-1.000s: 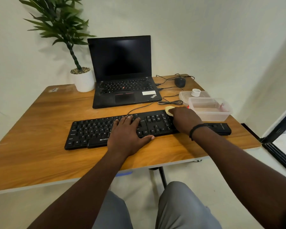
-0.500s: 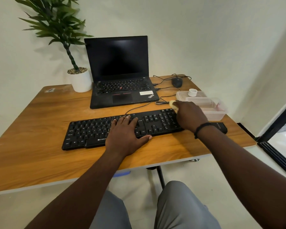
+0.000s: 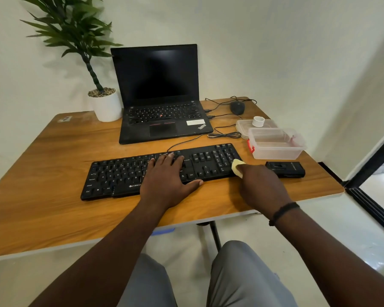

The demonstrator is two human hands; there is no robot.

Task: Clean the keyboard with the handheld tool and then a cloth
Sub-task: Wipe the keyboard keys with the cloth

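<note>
Wooden desk, keyboard under left hand, right hand pinching cloth

L hand flat, fingers straight, thumb out; R hand curled, wristband on wrist.

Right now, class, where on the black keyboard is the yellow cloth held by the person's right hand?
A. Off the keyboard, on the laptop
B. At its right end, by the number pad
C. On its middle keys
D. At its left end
B: the right hand holds the yellow cloth against the right end of the keyboard, beside the number pad.
</note>
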